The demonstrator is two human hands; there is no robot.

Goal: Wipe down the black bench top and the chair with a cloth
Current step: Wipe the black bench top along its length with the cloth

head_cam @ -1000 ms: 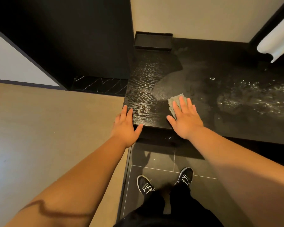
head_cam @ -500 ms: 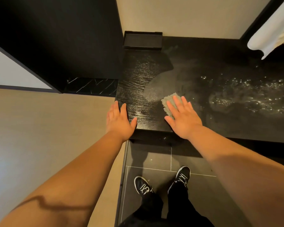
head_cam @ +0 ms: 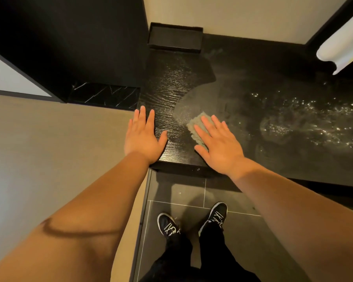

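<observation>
One black bench top, wet-streaked. One grey cloth lay near its front left corner, pressed under one right hand, fingers straight. One left hand, released, rested flat on that corner. One black tray stood at the rear.

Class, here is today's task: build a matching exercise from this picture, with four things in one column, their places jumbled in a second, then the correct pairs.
Things:
1 cloth
2 left hand
3 black tray
4 shoes

Places:
a on the grey floor tiles
b under the right hand
c at the bench top's front left corner
d at the back of the bench top, against the wall

Pairs: 1-b; 2-c; 3-d; 4-a
</observation>
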